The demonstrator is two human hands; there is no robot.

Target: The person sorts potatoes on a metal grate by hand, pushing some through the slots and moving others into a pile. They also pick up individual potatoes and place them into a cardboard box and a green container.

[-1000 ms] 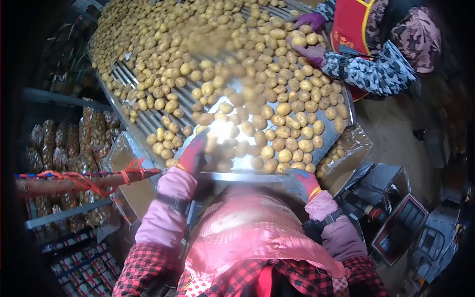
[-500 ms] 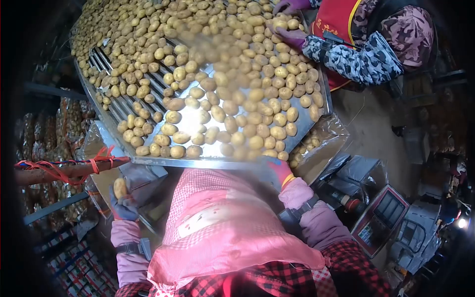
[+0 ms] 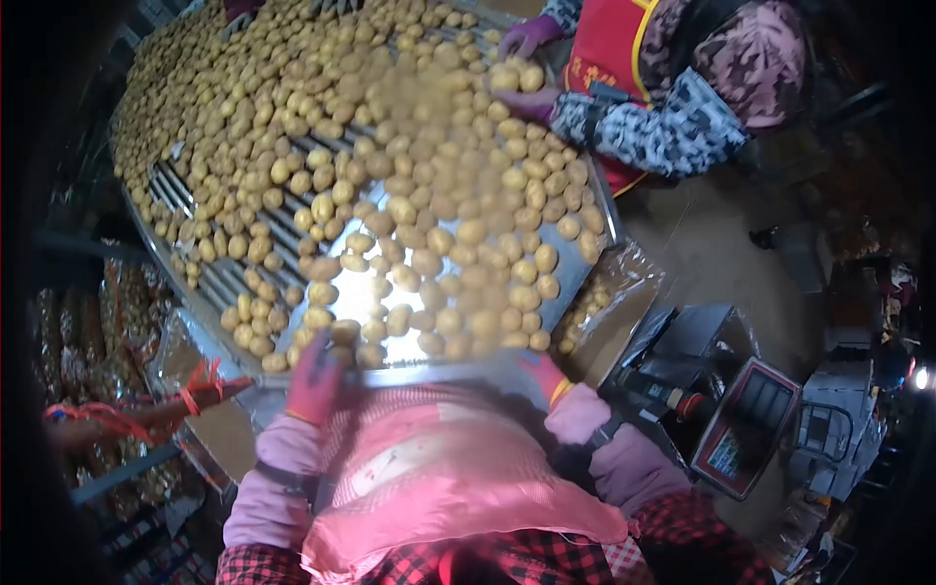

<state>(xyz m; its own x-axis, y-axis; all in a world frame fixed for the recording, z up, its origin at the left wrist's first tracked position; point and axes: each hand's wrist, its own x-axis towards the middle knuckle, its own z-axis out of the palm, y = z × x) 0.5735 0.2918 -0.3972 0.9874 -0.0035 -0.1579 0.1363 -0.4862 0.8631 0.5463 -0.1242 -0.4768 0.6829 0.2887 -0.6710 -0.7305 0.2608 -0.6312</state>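
"At the left end of the worktop's front rim [image 3: 429, 372], the left hand [image 3: 315, 382] lies over the metal, fingers pointed inward!"

"And at the fingertips?"

"One potato [image 3: 343, 332], just inside the rim, ahead of the palm and a touch to its right. Dark and blurred, but its long axis seems to run roughly along the rim, across those fingers."

"Pinched, is it?"

"Can't call it! Fingers and potato blend in the blur; whether the grip is closed on it or only touching, I cannot tell."

"Right hand [image 3: 539, 378]?"

"Over at the rim's right end, against the metal by the look of it. Fingers smeared too, so spread or pressed together, no telling. No potato in it that I can make out."

"So the left is nearer?"

"Clearly! The right is well apart from that potato. Inward from the rim, more potatoes [image 3: 292, 122] crowd the worktop, a few just beside our one."

"Any company?"

"Far across from the rim, off to the right: a co-worker's purple gloves [image 3: 529, 103], potatoes between them. And just past the rim's right end, an open carton [image 3: 606, 336] with potatoes inside."
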